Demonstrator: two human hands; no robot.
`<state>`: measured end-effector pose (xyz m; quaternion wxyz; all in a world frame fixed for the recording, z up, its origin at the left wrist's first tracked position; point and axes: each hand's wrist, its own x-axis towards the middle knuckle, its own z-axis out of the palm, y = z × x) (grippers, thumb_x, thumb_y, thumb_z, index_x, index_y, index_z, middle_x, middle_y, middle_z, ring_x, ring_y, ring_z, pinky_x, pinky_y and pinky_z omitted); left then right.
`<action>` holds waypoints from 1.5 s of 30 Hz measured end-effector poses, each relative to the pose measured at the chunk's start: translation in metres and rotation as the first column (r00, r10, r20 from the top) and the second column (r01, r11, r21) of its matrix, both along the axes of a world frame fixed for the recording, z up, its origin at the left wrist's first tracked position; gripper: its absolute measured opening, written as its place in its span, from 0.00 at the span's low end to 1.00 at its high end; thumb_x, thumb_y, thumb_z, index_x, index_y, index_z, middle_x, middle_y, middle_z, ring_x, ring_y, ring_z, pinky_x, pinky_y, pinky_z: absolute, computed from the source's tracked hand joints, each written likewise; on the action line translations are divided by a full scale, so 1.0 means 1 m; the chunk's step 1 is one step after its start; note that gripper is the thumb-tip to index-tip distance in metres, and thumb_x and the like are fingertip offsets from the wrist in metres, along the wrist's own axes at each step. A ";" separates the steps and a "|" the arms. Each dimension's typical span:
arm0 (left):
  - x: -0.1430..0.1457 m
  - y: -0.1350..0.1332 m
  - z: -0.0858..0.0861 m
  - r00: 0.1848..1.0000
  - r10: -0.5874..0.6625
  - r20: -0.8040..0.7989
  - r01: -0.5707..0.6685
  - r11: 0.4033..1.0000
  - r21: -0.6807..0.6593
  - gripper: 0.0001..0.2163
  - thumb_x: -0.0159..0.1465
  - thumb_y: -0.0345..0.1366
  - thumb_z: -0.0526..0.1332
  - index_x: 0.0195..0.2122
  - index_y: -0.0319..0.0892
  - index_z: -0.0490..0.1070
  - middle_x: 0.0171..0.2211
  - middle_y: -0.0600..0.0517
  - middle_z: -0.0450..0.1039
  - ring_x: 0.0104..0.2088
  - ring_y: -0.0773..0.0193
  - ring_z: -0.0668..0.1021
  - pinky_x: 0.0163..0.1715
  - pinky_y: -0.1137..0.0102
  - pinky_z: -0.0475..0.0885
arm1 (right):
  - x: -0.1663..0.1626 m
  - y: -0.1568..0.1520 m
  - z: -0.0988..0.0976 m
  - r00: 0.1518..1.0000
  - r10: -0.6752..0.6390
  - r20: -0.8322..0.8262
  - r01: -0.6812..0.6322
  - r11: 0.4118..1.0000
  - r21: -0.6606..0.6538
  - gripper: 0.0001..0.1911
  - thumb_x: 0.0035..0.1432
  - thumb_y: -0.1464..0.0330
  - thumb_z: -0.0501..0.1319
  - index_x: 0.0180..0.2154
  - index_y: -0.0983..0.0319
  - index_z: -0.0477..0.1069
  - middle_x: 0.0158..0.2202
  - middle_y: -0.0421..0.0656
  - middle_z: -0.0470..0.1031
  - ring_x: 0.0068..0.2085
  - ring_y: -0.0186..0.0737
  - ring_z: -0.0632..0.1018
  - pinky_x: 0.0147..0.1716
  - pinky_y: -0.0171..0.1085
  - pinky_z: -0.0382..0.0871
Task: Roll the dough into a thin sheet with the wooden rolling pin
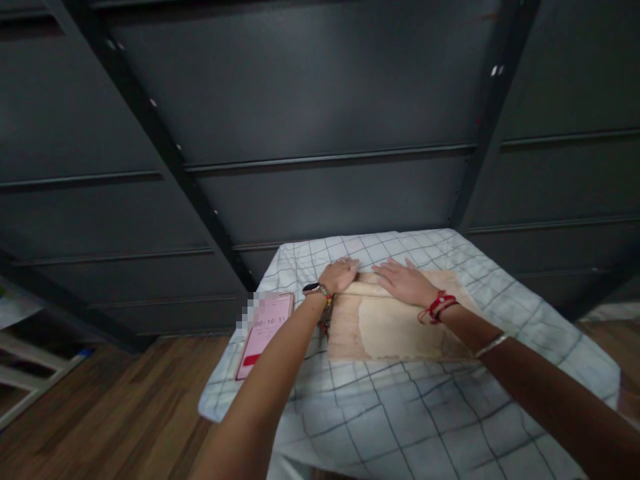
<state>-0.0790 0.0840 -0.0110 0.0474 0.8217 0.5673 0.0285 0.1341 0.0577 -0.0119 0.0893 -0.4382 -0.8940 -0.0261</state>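
A thin, pale sheet of dough (395,327) with an uneven edge lies flat on a wooden board (344,330). Across the far part of the dough rests a light wooden rolling pin (367,288). My left hand (341,275) is at the pin's left end, its fingers bent over it, partly hidden from view. My right hand (407,283) lies palm down over the pin's right part, fingers stretched out and a little apart. The pin's right end is hidden under that hand.
A phone (265,333) showing a running timer lies on the left of the checked tablecloth (380,413). Behind the table rises a dark metal panel wall (330,200). A white frame (35,373) stands on the wooden floor at far left.
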 end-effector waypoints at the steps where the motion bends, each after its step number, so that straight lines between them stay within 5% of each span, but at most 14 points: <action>1: 0.000 -0.002 -0.002 1.000 -0.002 0.006 0.002 1.000 0.008 0.24 0.69 0.37 0.35 0.62 0.40 0.58 0.62 0.46 0.58 0.63 0.62 0.59 0.58 0.65 0.57 | 0.001 -0.002 0.000 0.999 0.045 0.007 -0.045 0.998 0.049 0.26 0.67 0.58 0.40 0.59 0.60 0.62 0.58 0.49 0.66 0.62 0.51 0.59 0.56 0.57 0.52; 8: 0.010 -0.062 -0.002 0.994 0.100 0.040 -0.102 0.991 0.081 0.21 0.69 0.36 0.38 0.54 0.38 0.65 0.53 0.44 0.69 0.55 0.58 0.69 0.52 0.65 0.64 | 0.008 -0.014 0.007 0.959 0.256 0.122 -0.272 0.952 0.142 0.19 0.67 0.60 0.48 0.41 0.63 0.72 0.42 0.50 0.74 0.46 0.45 0.71 0.45 0.43 0.61; 15: 0.023 -0.135 0.009 0.985 0.147 0.094 -0.165 0.960 0.226 0.22 0.70 0.43 0.41 0.58 0.38 0.60 0.60 0.41 0.59 0.59 0.53 0.64 0.51 0.62 0.66 | 0.014 -0.024 0.015 0.923 0.382 0.049 -0.385 0.915 0.116 0.11 0.63 0.63 0.55 0.42 0.64 0.70 0.40 0.50 0.72 0.42 0.45 0.71 0.42 0.42 0.64; 22: 0.040 -0.194 -0.002 0.967 0.240 0.089 -0.256 0.910 0.327 0.22 0.69 0.41 0.44 0.60 0.35 0.57 0.61 0.38 0.58 0.57 0.52 0.67 0.50 0.60 0.68 | 0.028 -0.018 0.016 0.794 0.597 -0.117 -0.604 0.796 -0.039 0.21 0.64 0.53 0.51 0.46 0.61 0.69 0.42 0.48 0.73 0.44 0.44 0.71 0.46 0.45 0.64; 25: 0.048 -0.200 -0.010 0.947 0.309 0.088 -0.320 0.887 0.333 0.24 0.68 0.42 0.47 0.61 0.33 0.55 0.62 0.36 0.56 0.61 0.47 0.61 0.54 0.55 0.64 | 0.021 -0.011 0.014 0.791 0.581 -0.193 -0.605 0.790 -0.100 0.25 0.63 0.52 0.50 0.51 0.62 0.68 0.49 0.50 0.71 0.51 0.45 0.70 0.52 0.45 0.62; 28: 0.049 -0.193 -0.010 0.947 0.305 0.103 -0.321 0.904 0.283 0.26 0.68 0.43 0.47 0.62 0.30 0.53 0.63 0.34 0.53 0.63 0.44 0.56 0.57 0.53 0.60 | 0.003 -0.007 0.013 0.869 0.442 -0.224 -0.478 0.866 -0.147 0.28 0.67 0.55 0.40 0.60 0.62 0.60 0.60 0.49 0.62 0.60 0.41 0.64 0.58 0.43 0.57; 34: 0.034 -0.175 -0.018 0.939 0.307 0.157 -0.329 0.935 0.136 0.30 0.66 0.47 0.47 0.63 0.28 0.51 0.63 0.33 0.52 0.63 0.40 0.55 0.57 0.51 0.60 | -0.037 -0.008 0.006 0.985 0.172 0.019 -0.168 0.974 -0.149 0.27 0.67 0.58 0.38 0.64 0.55 0.53 0.66 0.42 0.53 0.65 0.48 0.52 0.59 0.55 0.51; 45: 0.029 -0.169 -0.024 0.913 0.354 0.202 -0.369 0.928 0.042 0.30 0.65 0.49 0.47 0.63 0.33 0.51 0.62 0.36 0.57 0.63 0.42 0.56 0.56 0.50 0.60 | -0.060 0.003 0.010 0.970 0.235 0.060 -0.227 0.966 -0.120 0.27 0.65 0.62 0.41 0.64 0.55 0.51 0.65 0.41 0.54 0.65 0.47 0.53 0.58 0.55 0.53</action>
